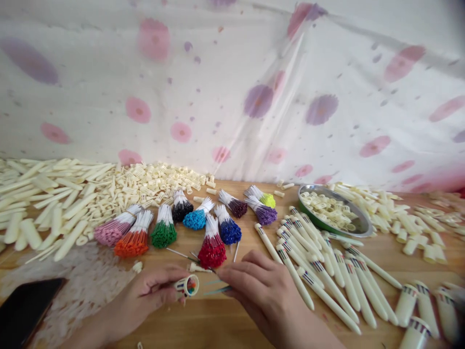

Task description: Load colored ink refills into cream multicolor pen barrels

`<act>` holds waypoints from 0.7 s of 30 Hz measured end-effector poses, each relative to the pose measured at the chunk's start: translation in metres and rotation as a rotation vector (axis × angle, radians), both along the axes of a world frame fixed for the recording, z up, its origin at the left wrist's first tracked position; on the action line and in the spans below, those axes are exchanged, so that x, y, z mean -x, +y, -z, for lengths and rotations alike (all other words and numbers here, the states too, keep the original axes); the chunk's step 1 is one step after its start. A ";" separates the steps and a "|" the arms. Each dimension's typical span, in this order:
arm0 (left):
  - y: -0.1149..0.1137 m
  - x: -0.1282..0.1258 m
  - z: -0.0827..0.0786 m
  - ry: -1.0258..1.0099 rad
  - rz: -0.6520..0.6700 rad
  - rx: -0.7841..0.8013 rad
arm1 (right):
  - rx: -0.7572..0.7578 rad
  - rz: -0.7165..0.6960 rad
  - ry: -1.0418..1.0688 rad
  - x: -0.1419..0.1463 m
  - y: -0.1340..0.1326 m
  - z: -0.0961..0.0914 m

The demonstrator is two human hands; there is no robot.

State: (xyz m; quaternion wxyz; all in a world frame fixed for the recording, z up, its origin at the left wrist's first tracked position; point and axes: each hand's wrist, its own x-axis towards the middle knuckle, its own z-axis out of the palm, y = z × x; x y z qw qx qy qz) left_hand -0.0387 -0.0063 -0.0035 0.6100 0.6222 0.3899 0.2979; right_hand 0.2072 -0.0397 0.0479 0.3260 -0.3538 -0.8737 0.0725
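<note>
My left hand [154, 291], closed, grips a short cream pen barrel [191, 285] whose open end faces right. Bits of orange, green and other colours show inside the barrel's mouth. In my right hand [259, 288] is a pair of bluish tweezers [218, 292], its two thin prongs pointing left close to the barrel without touching it. Just beyond the hands stands a bundle of red-tipped ink refills [211, 245]. A few loose refills [178, 253] and a small cream piece [197, 267] lie near it. The right-hand fingers partly cover the tweezers.
Refill bundles in several colours, such as green [163, 228] and orange [134, 236], lie mid-table. Cream pen parts [72, 194] are heaped left. A phone [31, 310] lies front left. Multicolour pens [327, 271] spread right, below a metal bowl [336, 208] of small parts. A flowered sheet [225, 87] hangs behind.
</note>
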 end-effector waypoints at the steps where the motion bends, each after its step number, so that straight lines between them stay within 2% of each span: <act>1: -0.001 -0.001 0.001 -0.004 0.022 -0.001 | -0.034 -0.015 0.000 0.002 -0.001 0.000; 9: -0.006 -0.005 0.005 -0.026 0.106 0.038 | -0.090 0.007 -0.028 0.008 -0.003 0.011; 15: -0.007 -0.004 0.003 -0.029 0.107 0.047 | -0.114 0.010 -0.034 0.006 -0.004 0.007; 21: -0.007 -0.002 0.008 -0.010 0.103 0.030 | -0.098 0.019 -0.046 0.008 -0.001 0.012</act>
